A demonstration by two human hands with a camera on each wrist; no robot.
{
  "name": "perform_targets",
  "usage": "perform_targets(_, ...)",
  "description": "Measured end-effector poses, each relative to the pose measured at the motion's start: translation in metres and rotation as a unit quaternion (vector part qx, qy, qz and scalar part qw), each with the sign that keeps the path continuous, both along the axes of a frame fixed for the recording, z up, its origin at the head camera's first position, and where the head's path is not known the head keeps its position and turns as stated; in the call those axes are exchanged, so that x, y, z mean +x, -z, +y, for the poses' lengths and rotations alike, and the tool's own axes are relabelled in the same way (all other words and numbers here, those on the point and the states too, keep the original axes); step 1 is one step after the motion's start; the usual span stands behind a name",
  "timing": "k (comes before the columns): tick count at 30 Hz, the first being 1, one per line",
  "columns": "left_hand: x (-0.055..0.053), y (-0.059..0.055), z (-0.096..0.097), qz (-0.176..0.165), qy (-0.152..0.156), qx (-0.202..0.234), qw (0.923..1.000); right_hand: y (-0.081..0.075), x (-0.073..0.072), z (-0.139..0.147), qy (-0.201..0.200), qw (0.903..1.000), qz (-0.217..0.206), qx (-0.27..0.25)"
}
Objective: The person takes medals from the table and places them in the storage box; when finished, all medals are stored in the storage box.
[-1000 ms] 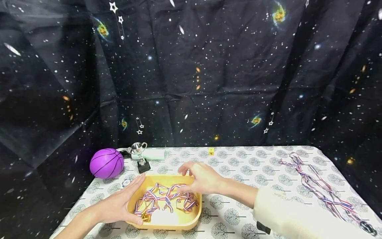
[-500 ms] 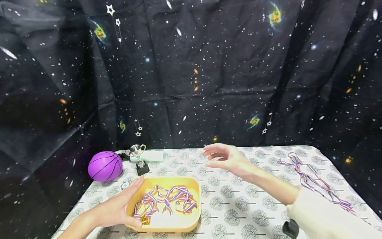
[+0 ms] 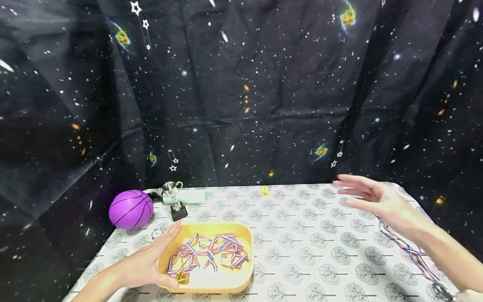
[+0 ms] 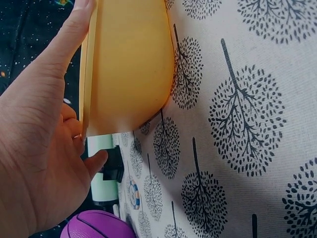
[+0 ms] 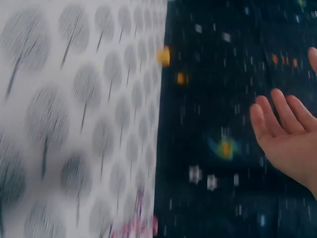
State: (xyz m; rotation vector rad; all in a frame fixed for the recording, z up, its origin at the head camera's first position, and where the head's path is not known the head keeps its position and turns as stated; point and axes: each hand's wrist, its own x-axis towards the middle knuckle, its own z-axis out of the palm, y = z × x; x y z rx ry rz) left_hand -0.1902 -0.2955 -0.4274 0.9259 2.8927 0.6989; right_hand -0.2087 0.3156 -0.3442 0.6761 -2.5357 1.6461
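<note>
A yellow plastic tub (image 3: 211, 288) stands at the front of the table. Striped red, white and blue medal ribbons (image 3: 212, 253) lie tangled inside, with a gold medal (image 3: 183, 279) at the near left corner. My left hand (image 3: 145, 265) holds the tub's left side, thumb at the near corner and fingers along the far one; the left wrist view shows the tub's wall (image 4: 131, 64) against it. My right hand (image 3: 386, 205) hovers on the right, fingers extended, holding nothing. Beneath it lies another bunch of striped ribbons (image 3: 401, 245), partly hidden by the forearm, with a dark round medal (image 3: 440, 290).
Back left stand a purple basketball (image 3: 131, 209) and a silver trophy cup (image 3: 177, 203) on a black base. A pale green cylinder (image 3: 194, 196) lies behind the cup. A small yellow block (image 3: 265, 191) sits at the far edge, before a dark star-print curtain (image 3: 234, 84).
My right hand has left the tub and travelled right to above the loose ribbons. The left hand stays on the tub.
</note>
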Motion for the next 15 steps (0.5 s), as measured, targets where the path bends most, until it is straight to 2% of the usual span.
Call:
perform_targets(4,0.001,-0.001,0.0,0.004,0.001,-0.002,1.0,0.015,0.016,0.046,0.023,0.9974,0.016,0.066)
perform_targets(7,0.002,-0.002,0.001,0.004,0.001,-0.002,1.0,0.033,0.028,0.08,0.051,0.9929,-0.007,0.107)
perform_targets(11,0.002,-0.002,0.001,0.003,-0.001,-0.003,1.0,0.064,0.04,0.12,0.074,0.9898,-0.024,0.119)
perform_targets(15,0.002,-0.001,0.0,0.001,-0.002,-0.003,1.0,0.099,0.052,0.148,0.073,0.991,0.012,0.111)
